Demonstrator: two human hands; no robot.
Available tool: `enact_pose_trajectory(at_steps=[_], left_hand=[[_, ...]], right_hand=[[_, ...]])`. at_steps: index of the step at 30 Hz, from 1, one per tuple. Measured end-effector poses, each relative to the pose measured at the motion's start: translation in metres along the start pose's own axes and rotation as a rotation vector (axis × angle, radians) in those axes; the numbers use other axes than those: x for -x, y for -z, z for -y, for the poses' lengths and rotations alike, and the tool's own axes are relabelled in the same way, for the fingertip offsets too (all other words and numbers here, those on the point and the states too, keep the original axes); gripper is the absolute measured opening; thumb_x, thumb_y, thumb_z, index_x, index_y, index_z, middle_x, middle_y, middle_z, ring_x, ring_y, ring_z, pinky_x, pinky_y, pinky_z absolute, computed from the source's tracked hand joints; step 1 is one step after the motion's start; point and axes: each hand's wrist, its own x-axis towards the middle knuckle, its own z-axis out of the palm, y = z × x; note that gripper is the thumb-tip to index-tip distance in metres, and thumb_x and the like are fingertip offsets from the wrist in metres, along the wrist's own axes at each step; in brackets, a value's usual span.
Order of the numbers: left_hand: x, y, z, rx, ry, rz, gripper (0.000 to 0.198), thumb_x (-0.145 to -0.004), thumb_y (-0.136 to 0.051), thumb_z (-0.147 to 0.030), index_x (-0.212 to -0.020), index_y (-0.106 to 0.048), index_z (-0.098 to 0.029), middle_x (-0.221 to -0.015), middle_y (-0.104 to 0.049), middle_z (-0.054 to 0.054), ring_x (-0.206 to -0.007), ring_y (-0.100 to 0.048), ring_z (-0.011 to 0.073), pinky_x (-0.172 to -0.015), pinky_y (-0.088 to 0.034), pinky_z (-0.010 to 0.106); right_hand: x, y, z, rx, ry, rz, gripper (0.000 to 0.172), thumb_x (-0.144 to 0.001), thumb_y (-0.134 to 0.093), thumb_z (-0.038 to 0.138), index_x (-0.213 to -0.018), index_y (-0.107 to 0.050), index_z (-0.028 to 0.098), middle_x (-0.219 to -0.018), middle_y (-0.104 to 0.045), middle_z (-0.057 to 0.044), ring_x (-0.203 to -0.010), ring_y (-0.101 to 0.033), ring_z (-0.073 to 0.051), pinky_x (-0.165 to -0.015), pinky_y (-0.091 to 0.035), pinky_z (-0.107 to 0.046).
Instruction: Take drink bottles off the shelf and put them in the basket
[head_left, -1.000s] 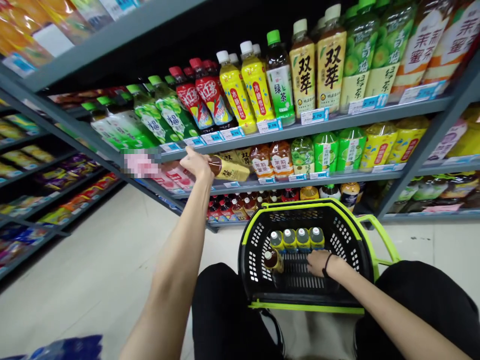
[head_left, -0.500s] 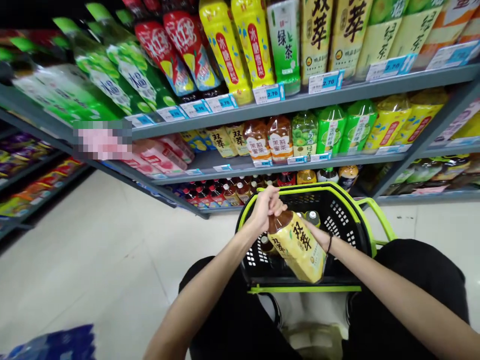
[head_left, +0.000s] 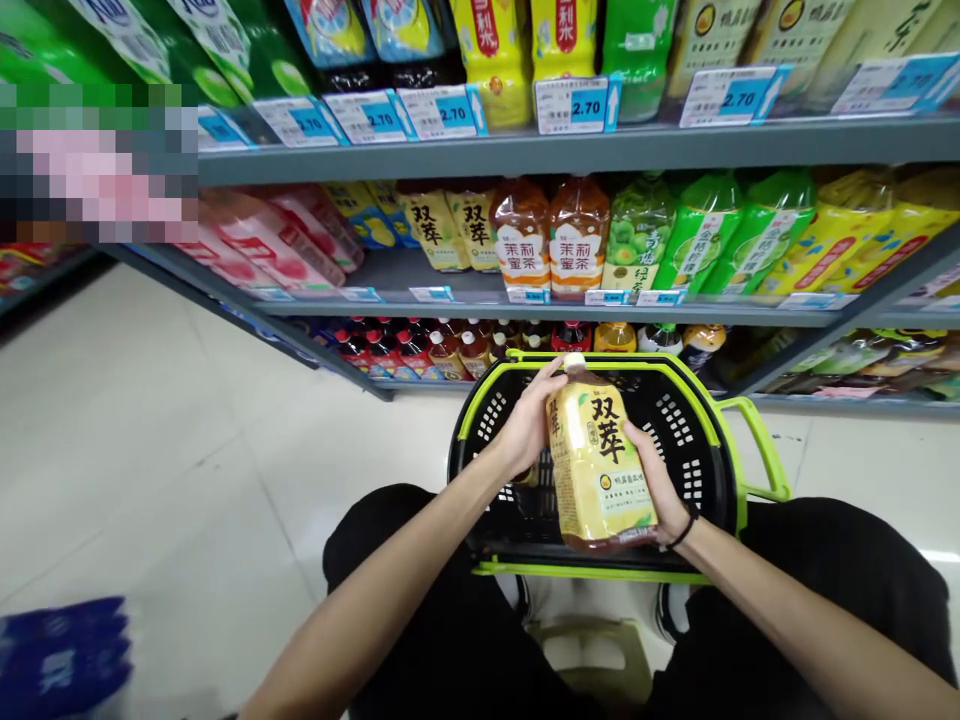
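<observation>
A large tea bottle (head_left: 600, 470) with a yellow label and white cap is held nearly upright over the shopping basket (head_left: 697, 405), which is black with a lime-green rim. My left hand (head_left: 531, 420) grips its upper left side, fingers reaching up beside the neck and partly hidden behind it. Lower down on the right, my right hand (head_left: 654, 478) clasps the bottle, thumb on the label's edge and the other fingers out of sight behind. Much of the basket's inside is covered by the bottle and hands.
Ahead, the middle shelf (head_left: 480, 308) carries tea bottles, including two jasmine honey teas (head_left: 577, 240). Price tags (head_left: 577, 105) line the upper shelf. The basket's green handle (head_left: 765, 450) sticks out right. A blue pack (head_left: 64, 655) lies on the floor at lower left.
The bottle has turned more upright, its front label now facing me and its cap showing. My left hand has moved off the cap area to the side. The view has shifted closer to the shelves.
</observation>
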Motion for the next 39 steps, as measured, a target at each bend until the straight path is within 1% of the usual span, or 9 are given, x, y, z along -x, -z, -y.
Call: enact_pose_trajectory(at_steps=[4,9,12,14,18,24,28,33,39], left_hand=[[0.006,-0.001,0.016,-0.131,-0.152,-0.115,0.044,-0.073,-0.084,-0.052,-0.106,-0.078,-0.024,-0.112,-0.079,0.006,-0.104,-0.073,0.0287,-0.092,-0.057,0.038],[0.022,-0.007,0.004,-0.433,-0.472,-0.177,0.032,-0.083,-0.084,-0.042,-0.112,-0.079,-0.029,-0.11,-0.079,0.004,-0.102,-0.073,0.0292,-0.095,-0.055,0.039],[0.024,-0.012,-0.002,-0.461,-0.421,-0.263,0.025,-0.088,-0.081,-0.05,-0.1,-0.081,-0.028,-0.106,-0.079,0.004,-0.103,-0.073,0.0299,-0.096,-0.055,0.039],[0.023,-0.012,-0.002,-0.466,-0.348,-0.287,0.034,-0.092,-0.073,-0.061,-0.094,-0.082,-0.028,-0.102,-0.08,0.005,-0.102,-0.073,0.0301,-0.093,-0.057,0.039],[0.028,-0.004,-0.002,-0.545,-0.372,-0.071,0.051,-0.098,-0.059,-0.07,-0.113,-0.081,-0.026,-0.12,-0.079,0.006,-0.121,-0.07,0.0334,-0.105,-0.056,0.044],[0.043,-0.008,0.001,-0.545,-0.366,0.255,0.079,-0.09,-0.077,-0.06,-0.159,-0.054,-0.03,-0.158,-0.059,0.008,-0.143,-0.059,0.038,-0.117,-0.052,0.048],[0.044,-0.012,0.009,-0.656,-0.436,0.273,0.092,-0.086,-0.08,-0.053,-0.168,-0.041,-0.035,-0.166,-0.05,0.008,-0.154,-0.047,0.0395,-0.126,-0.045,0.051],[0.044,-0.007,0.014,-0.775,-0.49,0.31,0.102,-0.082,-0.083,-0.045,-0.171,-0.032,-0.04,-0.164,-0.051,0.007,-0.151,-0.05,0.0404,-0.13,-0.039,0.056],[0.038,0.001,0.019,-0.841,-0.584,0.307,0.109,-0.078,-0.086,-0.049,-0.171,-0.033,-0.027,-0.161,-0.052,0.016,-0.142,-0.059,0.0416,-0.12,-0.05,0.059]], right_hand=[[-0.003,0.006,-0.006,0.09,0.005,0.016,0.065,-0.098,-0.055,0.065,-0.137,-0.068,0.016,-0.12,-0.081,-0.014,-0.119,-0.076,-0.031,-0.109,-0.058,-0.048],[-0.016,0.007,-0.015,0.196,0.173,0.106,0.068,-0.094,-0.064,0.071,-0.141,-0.068,0.022,-0.127,-0.08,-0.008,-0.129,-0.071,-0.027,-0.117,-0.053,-0.045],[-0.02,-0.004,-0.01,0.152,0.188,0.036,0.061,-0.102,-0.055,0.067,-0.139,-0.07,0.021,-0.124,-0.081,-0.007,-0.126,-0.073,-0.026,-0.117,-0.054,-0.043],[-0.019,-0.009,-0.002,0.165,0.147,-0.019,0.057,-0.106,-0.05,0.062,-0.138,-0.071,0.02,-0.121,-0.081,-0.007,-0.122,-0.075,-0.025,-0.114,-0.056,-0.041],[-0.012,-0.008,0.014,0.074,0.059,-0.036,0.058,-0.104,-0.053,0.065,-0.132,-0.073,0.018,-0.112,-0.083,-0.008,-0.111,-0.078,-0.027,-0.105,-0.062,-0.042],[0.003,-0.01,0.02,-0.119,0.108,-0.004,0.058,-0.102,-0.045,0.064,-0.128,-0.073,0.02,-0.103,-0.083,-0.007,-0.11,-0.078,-0.028,-0.099,-0.064,-0.042],[0.003,-0.003,0.008,-0.113,0.154,-0.054,0.056,-0.097,-0.052,0.068,-0.115,-0.074,0.021,-0.098,-0.083,-0.007,-0.11,-0.077,-0.028,-0.101,-0.062,-0.042],[0.002,0.008,0.0,-0.091,0.022,-0.106,0.06,-0.098,-0.048,0.074,-0.108,-0.075,0.02,-0.086,-0.081,-0.006,-0.101,-0.078,-0.029,-0.1,-0.062,-0.044],[0.003,0.009,0.002,-0.113,-0.048,0.207,0.084,-0.089,-0.045,0.089,-0.12,-0.076,0.017,-0.101,-0.082,-0.014,-0.104,-0.077,-0.035,-0.096,-0.063,-0.052]])
